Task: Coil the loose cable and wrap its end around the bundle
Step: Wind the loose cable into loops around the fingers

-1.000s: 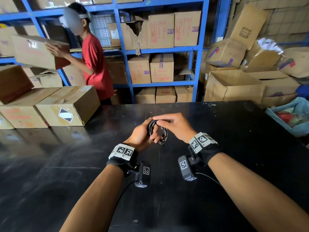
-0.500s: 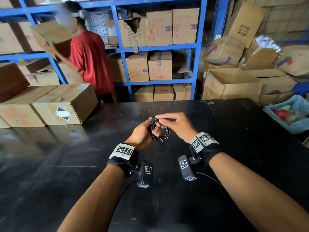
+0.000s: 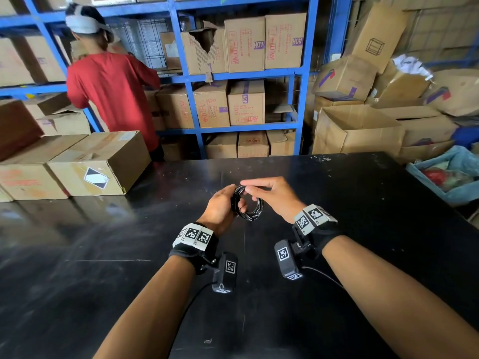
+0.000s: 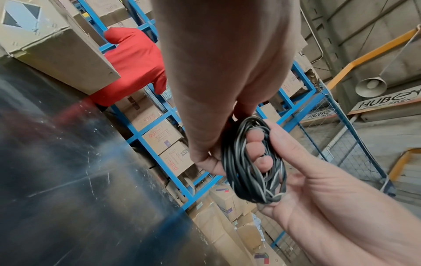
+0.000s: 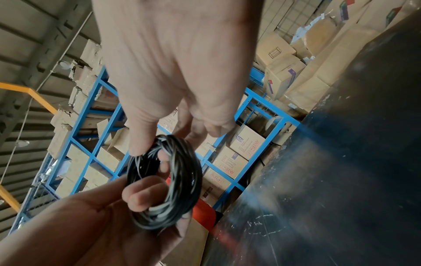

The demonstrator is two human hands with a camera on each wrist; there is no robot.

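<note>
A small coil of black cable with pale streaks (image 3: pixel 252 212) is held above the black table (image 3: pixel 350 229), between both hands. My left hand (image 3: pixel 223 206) grips the coil's left side, its fingers curled through the loop (image 4: pixel 258 149). My right hand (image 3: pixel 269 194) pinches the coil's top and right side, thumb (image 5: pixel 140 140) pressed on the strands and index finger stretched out over it. The coil (image 4: pixel 248 172) (image 5: pixel 180 180) looks tight and round. No loose tail shows in any view.
Cardboard cartons (image 3: pixel 98 164) sit on the table's far left. Behind the table a person in a red shirt (image 3: pixel 114 94) faces blue shelving (image 3: pixel 248 76) full of boxes. Open cartons (image 3: pixel 357 130) and a blue bag (image 3: pixel 451 177) stand at the right.
Both hands stay on the coil and have barely moved; the coil has turned slightly. The person in red has put the carton up and turned towards the shelves.
</note>
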